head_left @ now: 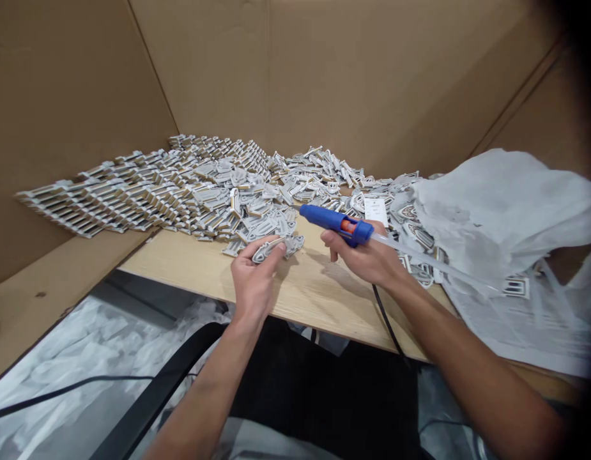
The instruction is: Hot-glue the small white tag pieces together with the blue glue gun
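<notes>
Our right hand (365,257) grips a blue glue gun (331,220); our left hand (254,276) pinches a small white piece (265,250) left of the gun, over the desk (305,287). We see a pile of similar pieces (228,185) behind and left of the gun, white sheeting (506,198) to its right.

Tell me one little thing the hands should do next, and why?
Perhaps bring the blue glue gun closer to the grey-white piece: the right hand holds the gun, the left hand pinches the piece, and gun and piece look apart.
</notes>
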A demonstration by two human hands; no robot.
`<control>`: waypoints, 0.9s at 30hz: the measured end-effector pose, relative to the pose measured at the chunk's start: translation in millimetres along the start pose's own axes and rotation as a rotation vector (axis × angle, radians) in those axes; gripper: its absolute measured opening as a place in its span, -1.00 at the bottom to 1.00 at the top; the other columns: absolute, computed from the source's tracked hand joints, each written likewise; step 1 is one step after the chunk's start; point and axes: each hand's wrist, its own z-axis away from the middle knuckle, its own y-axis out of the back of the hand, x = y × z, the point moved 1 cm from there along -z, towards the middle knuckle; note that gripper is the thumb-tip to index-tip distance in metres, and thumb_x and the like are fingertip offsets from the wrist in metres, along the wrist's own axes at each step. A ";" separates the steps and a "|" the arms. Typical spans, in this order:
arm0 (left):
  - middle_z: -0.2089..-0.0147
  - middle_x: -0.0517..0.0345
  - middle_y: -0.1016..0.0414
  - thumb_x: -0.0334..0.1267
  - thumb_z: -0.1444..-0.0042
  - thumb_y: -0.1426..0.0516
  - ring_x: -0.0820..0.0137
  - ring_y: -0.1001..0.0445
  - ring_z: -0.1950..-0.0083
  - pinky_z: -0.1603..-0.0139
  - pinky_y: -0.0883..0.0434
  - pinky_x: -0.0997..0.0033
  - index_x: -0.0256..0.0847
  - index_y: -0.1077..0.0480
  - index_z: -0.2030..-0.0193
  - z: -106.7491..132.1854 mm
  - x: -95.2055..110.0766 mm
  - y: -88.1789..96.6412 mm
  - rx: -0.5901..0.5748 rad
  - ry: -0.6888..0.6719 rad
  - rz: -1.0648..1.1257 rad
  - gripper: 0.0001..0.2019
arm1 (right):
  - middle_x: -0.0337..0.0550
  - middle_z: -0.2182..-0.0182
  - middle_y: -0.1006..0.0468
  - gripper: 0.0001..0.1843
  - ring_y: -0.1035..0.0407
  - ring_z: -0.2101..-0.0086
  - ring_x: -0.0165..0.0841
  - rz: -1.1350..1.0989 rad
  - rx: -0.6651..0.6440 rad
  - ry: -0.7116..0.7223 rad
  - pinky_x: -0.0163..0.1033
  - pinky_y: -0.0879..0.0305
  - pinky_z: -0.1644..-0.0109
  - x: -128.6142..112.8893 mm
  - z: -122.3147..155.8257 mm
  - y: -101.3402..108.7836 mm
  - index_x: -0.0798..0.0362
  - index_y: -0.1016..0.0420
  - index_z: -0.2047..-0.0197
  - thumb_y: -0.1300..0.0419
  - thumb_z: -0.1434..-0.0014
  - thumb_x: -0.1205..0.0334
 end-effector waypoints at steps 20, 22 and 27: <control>0.36 0.22 -0.44 -0.30 0.08 -0.37 0.49 -0.49 0.35 0.25 -0.42 0.51 -0.28 -0.59 0.07 -5.2 -3.2 2.8 0.069 -0.001 -0.074 -0.63 | -0.28 0.56 -0.41 -0.49 -0.23 0.53 -0.43 0.065 -0.280 0.163 -0.28 -0.09 0.40 -5.2 -0.6 -5.8 0.04 -0.44 0.43 -0.19 -0.30 -0.24; 0.34 0.20 -0.46 -0.29 0.09 -0.37 0.47 -0.49 0.33 0.26 -0.41 0.51 -0.27 -0.56 0.11 -5.8 -4.1 2.9 0.077 -0.016 -0.063 -0.65 | -0.29 0.56 -0.39 -0.50 -0.21 0.53 -0.44 0.078 -0.310 0.176 -0.29 -0.07 0.40 -2.9 -0.7 -8.3 0.04 -0.45 0.41 -0.17 -0.32 -0.22; 0.30 0.17 -0.47 -0.31 0.10 -0.37 0.45 -0.51 0.30 0.27 -0.43 0.51 -0.24 -0.48 0.17 -4.5 -3.4 2.0 0.078 -0.033 -0.063 -0.68 | -0.29 0.55 -0.37 -0.51 -0.18 0.53 -0.45 0.088 -0.330 0.221 -0.29 -0.05 0.40 0.8 -1.2 -12.5 0.05 -0.45 0.40 -0.17 -0.35 -0.18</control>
